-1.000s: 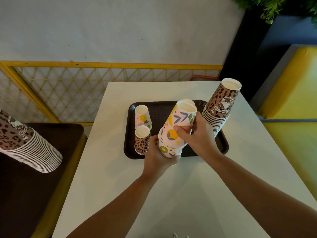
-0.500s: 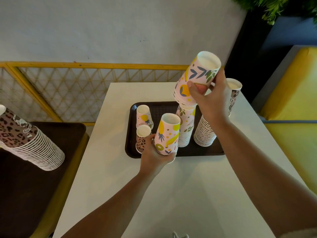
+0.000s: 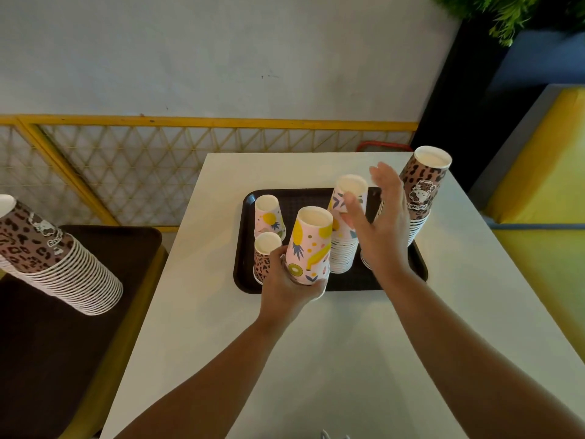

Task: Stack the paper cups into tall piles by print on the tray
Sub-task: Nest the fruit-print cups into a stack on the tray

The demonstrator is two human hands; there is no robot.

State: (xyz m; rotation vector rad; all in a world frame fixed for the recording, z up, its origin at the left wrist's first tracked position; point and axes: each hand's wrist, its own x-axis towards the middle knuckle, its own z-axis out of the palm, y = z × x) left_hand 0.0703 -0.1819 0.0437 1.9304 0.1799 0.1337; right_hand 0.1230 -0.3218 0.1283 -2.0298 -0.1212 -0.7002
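Pink fruit-print cups (image 3: 311, 245) and brown leopard-print cups (image 3: 422, 185) stand on a black tray (image 3: 242, 248).

**Cups on a tray, table in front of me**

A table (image 3: 316, 359) stands before me with a tray (image 3: 357, 282) on its far half. At the tray's left end, one single cup (image 3: 269, 217) stands behind another single cup (image 3: 265, 255). My left hand (image 3: 289, 288) grips a cup (image 3: 311, 245) at the tray's near edge, just right of that nearer single cup. Right of it and slightly behind stands a tall pile (image 3: 346, 229) on the tray. My right hand (image 3: 380, 229), fingers spread, is between that pile and a taller pile (image 3: 421, 191) at the tray's right end. Far left, off the table, a long leaning pile (image 3: 53, 258) rests on a second tray (image 3: 95, 312). A wall (image 3: 221, 52) lies behind everything.
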